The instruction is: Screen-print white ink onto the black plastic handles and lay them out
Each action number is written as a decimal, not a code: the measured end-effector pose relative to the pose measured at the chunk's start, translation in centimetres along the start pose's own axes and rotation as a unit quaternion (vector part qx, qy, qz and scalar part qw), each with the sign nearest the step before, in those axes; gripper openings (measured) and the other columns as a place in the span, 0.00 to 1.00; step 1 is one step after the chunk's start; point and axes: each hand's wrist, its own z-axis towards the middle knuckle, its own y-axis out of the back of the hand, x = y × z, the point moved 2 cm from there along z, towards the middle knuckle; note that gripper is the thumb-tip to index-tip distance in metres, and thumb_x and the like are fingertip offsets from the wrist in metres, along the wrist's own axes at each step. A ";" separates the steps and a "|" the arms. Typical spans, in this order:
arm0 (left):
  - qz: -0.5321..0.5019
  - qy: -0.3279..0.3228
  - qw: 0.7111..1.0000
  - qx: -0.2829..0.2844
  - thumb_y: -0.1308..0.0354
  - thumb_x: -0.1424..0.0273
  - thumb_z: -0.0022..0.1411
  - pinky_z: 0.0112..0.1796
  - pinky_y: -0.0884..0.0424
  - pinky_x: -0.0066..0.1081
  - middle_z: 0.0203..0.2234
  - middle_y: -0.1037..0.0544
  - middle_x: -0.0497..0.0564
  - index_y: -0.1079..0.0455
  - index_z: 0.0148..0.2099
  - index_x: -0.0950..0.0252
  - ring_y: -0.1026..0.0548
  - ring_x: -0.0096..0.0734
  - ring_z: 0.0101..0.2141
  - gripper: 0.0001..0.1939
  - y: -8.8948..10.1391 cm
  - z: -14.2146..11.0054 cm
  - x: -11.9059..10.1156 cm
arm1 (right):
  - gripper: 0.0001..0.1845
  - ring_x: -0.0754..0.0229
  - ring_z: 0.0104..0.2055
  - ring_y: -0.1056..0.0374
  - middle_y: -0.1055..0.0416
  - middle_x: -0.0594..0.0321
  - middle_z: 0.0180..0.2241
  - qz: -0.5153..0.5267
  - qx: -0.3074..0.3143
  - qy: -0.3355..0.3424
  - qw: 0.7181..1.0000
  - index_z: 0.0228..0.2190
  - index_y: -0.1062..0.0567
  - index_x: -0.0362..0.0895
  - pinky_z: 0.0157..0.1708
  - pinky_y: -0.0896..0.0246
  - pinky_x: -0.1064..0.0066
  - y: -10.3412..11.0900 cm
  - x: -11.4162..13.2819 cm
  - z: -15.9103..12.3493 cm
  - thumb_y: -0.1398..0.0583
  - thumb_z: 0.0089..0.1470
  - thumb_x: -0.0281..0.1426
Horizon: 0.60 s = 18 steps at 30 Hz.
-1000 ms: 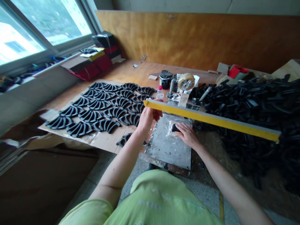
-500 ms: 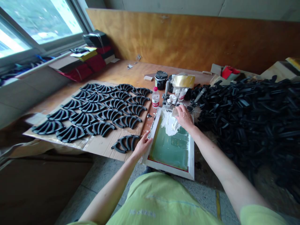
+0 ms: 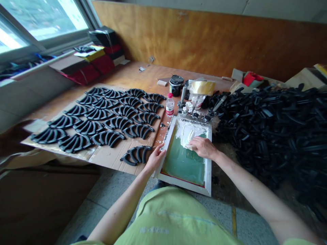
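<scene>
A screen-printing frame (image 3: 208, 170) with a pale rim and a green mesh (image 3: 182, 166) lies in front of me. Thick white paste (image 3: 188, 131) is heaped on the mesh's upper part. My left hand (image 3: 156, 157) grips the frame's left rim, fingers along its outer side. Over the middle of the mesh, at the lower edge of the paste, my right hand (image 3: 204, 148) is closed on a small scraper, which my fingers now mostly hide. Metal hinge clamps (image 3: 195, 117) smeared with white hold the frame's far end.
Left of the frame, black curved handle-like parts (image 3: 89, 126) lie in rows on cardboard (image 3: 107, 158). A big pile of black parts (image 3: 268, 126) lies to the right. Behind stand a red-capped bottle (image 3: 169, 106), a black tub (image 3: 176, 85) and a tape roll (image 3: 201, 87).
My right hand has moved toward me, from the frame's far end to the middle of the mesh, and the paste beneath looks reshaped. My left hand stays on the rim.
</scene>
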 end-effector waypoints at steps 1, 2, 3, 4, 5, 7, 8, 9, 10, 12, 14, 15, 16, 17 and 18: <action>0.000 -0.001 1.000 0.001 0.41 0.53 0.55 0.30 0.31 0.27 0.27 0.23 0.47 0.34 0.58 0.62 0.26 0.30 0.27 0.32 0.0 -0.1 -0.1 | 0.08 0.56 0.38 0.32 0.26 0.61 0.33 -0.003 -0.010 -0.017 1.000 0.33 0.25 0.45 0.37 0.39 0.68 0.2 -0.3 0.5 0.43 0.52 0.23; -0.002 -0.002 1.000 0.004 0.41 0.53 0.55 0.29 0.31 0.27 0.27 0.23 0.47 0.34 0.58 0.62 0.26 0.30 0.27 0.32 0.1 -0.1 -0.2 | 0.08 0.56 0.38 0.33 0.26 0.61 0.33 -0.007 -0.027 -0.034 0.999 0.33 0.25 0.45 0.37 0.39 0.68 0.1 -0.4 0.9 0.43 0.53 0.23; -0.005 -0.003 1.000 0.008 0.42 0.53 0.55 0.29 0.32 0.27 0.27 0.23 0.47 0.34 0.58 0.62 0.26 0.30 0.27 0.32 0.1 -0.2 -0.3 | 0.09 0.55 0.39 0.33 0.26 0.60 0.34 -0.013 -0.047 -0.045 0.998 0.33 0.25 0.45 0.38 0.39 0.68 -0.1 -0.5 1.1 0.43 0.53 0.22; -0.009 -0.003 1.000 0.012 0.42 0.53 0.55 0.28 0.32 0.27 0.27 0.23 0.47 0.34 0.58 0.62 0.26 0.30 0.26 0.32 0.1 -0.2 -0.4 | 0.11 0.55 0.41 0.33 0.26 0.59 0.35 -0.018 -0.066 -0.048 0.997 0.35 0.25 0.44 0.39 0.39 0.67 -0.5 -0.3 1.1 0.45 0.52 0.21; -0.014 -0.003 1.000 0.016 0.41 0.52 0.54 0.27 0.32 0.27 0.27 0.23 0.47 0.35 0.58 0.62 0.26 0.30 0.26 0.32 0.1 -0.3 -0.4 | 0.14 0.54 0.43 0.33 0.26 0.58 0.38 -0.018 -0.079 -0.042 0.996 0.37 0.25 0.43 0.41 0.39 0.66 -0.9 -0.1 0.9 0.46 0.52 0.19; -0.022 0.001 1.000 0.020 0.41 0.52 0.54 0.26 0.33 0.27 0.27 0.23 0.47 0.35 0.58 0.62 0.26 0.30 0.26 0.33 0.1 -0.3 -0.4 | 0.18 0.54 0.47 0.34 0.26 0.57 0.42 -0.009 -0.086 -0.017 0.996 0.41 0.25 0.43 0.44 0.38 0.66 -1.8 0.5 -0.2 0.48 0.52 0.17; -0.025 0.003 0.999 0.021 0.41 0.52 0.54 0.26 0.33 0.27 0.27 0.23 0.47 0.35 0.58 0.62 0.26 0.30 0.26 0.33 0.1 -0.3 -0.4 | 0.19 0.54 0.47 0.35 0.26 0.57 0.43 0.000 -0.083 -0.007 0.996 0.42 0.26 0.43 0.44 0.38 0.65 -2.1 0.7 -0.7 0.48 0.52 0.17; -0.027 0.004 0.999 0.022 0.41 0.51 0.54 0.26 0.33 0.27 0.27 0.23 0.47 0.35 0.58 0.62 0.26 0.30 0.26 0.33 0.1 -0.3 -0.3 | 0.19 0.55 0.47 0.34 0.26 0.58 0.43 0.010 -0.079 0.000 0.997 0.42 0.26 0.43 0.44 0.38 0.66 -2.1 0.8 -1.1 0.48 0.53 0.18; -0.028 0.005 0.999 0.024 0.41 0.51 0.54 0.26 0.33 0.27 0.28 0.23 0.47 0.35 0.59 0.62 0.26 0.30 0.26 0.34 0.2 -0.3 -0.3 | 0.17 0.55 0.46 0.34 0.26 0.58 0.41 0.018 -0.074 0.001 0.997 0.41 0.25 0.44 0.44 0.38 0.66 -1.9 0.7 -1.2 0.47 0.53 0.19; -0.034 0.006 0.999 0.030 0.41 0.51 0.54 0.27 0.32 0.27 0.29 0.22 0.48 0.36 0.59 0.62 0.26 0.30 0.27 0.34 0.3 -0.4 -0.5 | 0.13 0.56 0.43 0.32 0.26 0.60 0.38 0.022 -0.075 -0.021 0.997 0.41 0.25 0.46 0.43 0.38 0.67 -1.0 0.2 -0.3 0.45 0.56 0.23; -0.044 0.012 0.998 0.043 0.40 0.51 0.53 0.28 0.32 0.27 0.31 0.22 0.49 0.37 0.60 0.62 0.25 0.31 0.28 0.35 0.6 -0.6 -1.2 | 0.14 0.56 0.42 0.32 0.26 0.60 0.39 0.010 -0.094 -0.065 0.993 0.45 0.26 0.47 0.41 0.38 0.68 0.3 -0.7 2.0 0.42 0.56 0.28; -0.051 0.016 0.997 0.054 0.40 0.51 0.53 0.28 0.32 0.26 0.31 0.22 0.49 0.38 0.60 0.62 0.25 0.31 0.28 0.36 0.7 -0.9 -1.9 | 0.18 0.55 0.41 0.32 0.26 0.60 0.39 0.000 -0.105 -0.091 0.990 0.49 0.27 0.49 0.41 0.38 0.68 1.1 -1.3 3.3 0.40 0.56 0.30; -0.058 0.018 0.996 0.064 0.39 0.51 0.52 0.28 0.32 0.26 0.32 0.22 0.49 0.39 0.61 0.61 0.25 0.31 0.28 0.37 1.0 -1.2 -2.9 | 0.23 0.55 0.41 0.32 0.27 0.60 0.39 -0.011 -0.114 -0.117 0.987 0.53 0.30 0.50 0.40 0.38 0.68 1.9 -2.0 4.6 0.39 0.55 0.31; -0.066 0.016 0.995 0.070 0.39 0.51 0.52 0.28 0.33 0.26 0.32 0.22 0.50 0.39 0.61 0.61 0.26 0.30 0.28 0.37 1.2 -1.6 -4.0 | 0.26 0.55 0.40 0.31 0.27 0.60 0.38 -0.022 -0.122 -0.140 0.982 0.55 0.32 0.51 0.40 0.38 0.67 2.7 -2.8 5.6 0.38 0.54 0.32; -0.072 0.009 0.995 0.071 0.39 0.51 0.53 0.27 0.33 0.26 0.33 0.22 0.50 0.37 0.60 0.61 0.26 0.30 0.28 0.36 1.4 -2.0 -5.3 | 0.28 0.54 0.39 0.31 0.27 0.60 0.38 -0.029 -0.132 -0.160 0.978 0.56 0.33 0.52 0.40 0.38 0.67 3.5 -3.8 6.1 0.38 0.54 0.32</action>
